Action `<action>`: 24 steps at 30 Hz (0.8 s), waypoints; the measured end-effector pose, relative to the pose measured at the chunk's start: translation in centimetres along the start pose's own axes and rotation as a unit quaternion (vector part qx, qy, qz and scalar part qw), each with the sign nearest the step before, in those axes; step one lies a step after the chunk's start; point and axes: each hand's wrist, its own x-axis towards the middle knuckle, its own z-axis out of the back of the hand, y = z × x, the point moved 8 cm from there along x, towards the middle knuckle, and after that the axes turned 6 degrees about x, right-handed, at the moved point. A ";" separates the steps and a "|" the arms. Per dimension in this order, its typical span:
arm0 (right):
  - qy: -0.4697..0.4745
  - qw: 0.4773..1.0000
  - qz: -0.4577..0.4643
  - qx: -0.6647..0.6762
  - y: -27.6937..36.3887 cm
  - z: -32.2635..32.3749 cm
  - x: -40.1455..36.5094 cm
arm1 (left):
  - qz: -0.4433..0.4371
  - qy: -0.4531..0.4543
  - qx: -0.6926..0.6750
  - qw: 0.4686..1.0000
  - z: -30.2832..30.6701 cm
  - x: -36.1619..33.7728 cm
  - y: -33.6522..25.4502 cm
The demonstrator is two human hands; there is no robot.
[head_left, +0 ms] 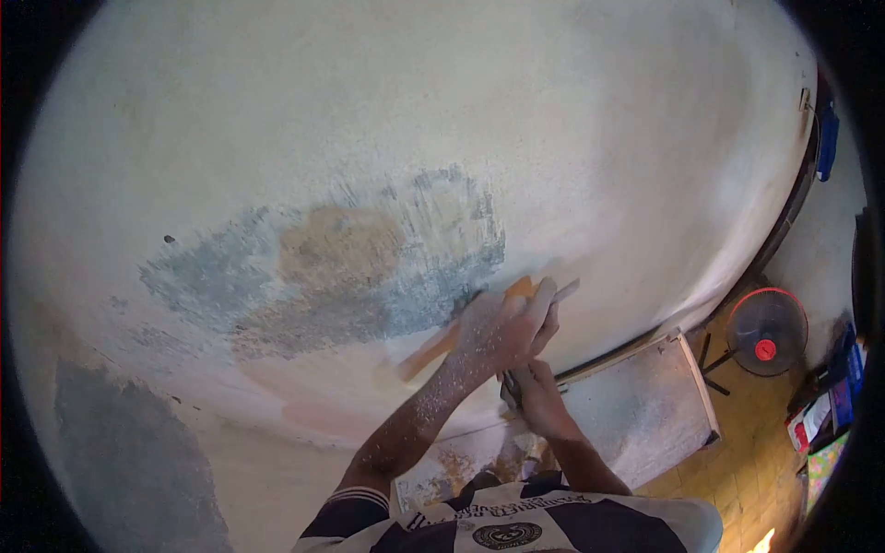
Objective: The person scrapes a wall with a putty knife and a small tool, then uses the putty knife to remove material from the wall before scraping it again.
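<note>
An orange-brown flat tool lies against the pale wall, slanting from lower left to upper right. My left hand, dusted with white powder, is wrapped over it near its upper end. Just below, my right hand is closed around a dark handle; the rest of that object is hidden behind my left hand. Left of my hands, a rough grey-blue patch with a brownish area marks the wall.
A dusty white panel or tabletop stands at the lower right. Beyond it are a fan with a red rim, a yellowish tiled floor and several coloured items. A darker grey patch covers the lower left wall.
</note>
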 end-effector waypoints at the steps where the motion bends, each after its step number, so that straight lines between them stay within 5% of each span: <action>1: -0.004 1.000 0.004 -0.002 0.2 0.0 0.3 | 0.011 0.006 -0.009 1.000 0.6 0.6 0.2; 15: -0.022 1.000 -0.007 -0.011 0.1 0.0 -1.4 | 0.030 0.039 -0.041 0.998 -0.6 -0.7 0.1; 24: -0.075 0.996 0.036 -0.034 1.9 -0.1 -1.6 | 0.052 -0.057 -0.119 0.990 3.5 0.5 0.4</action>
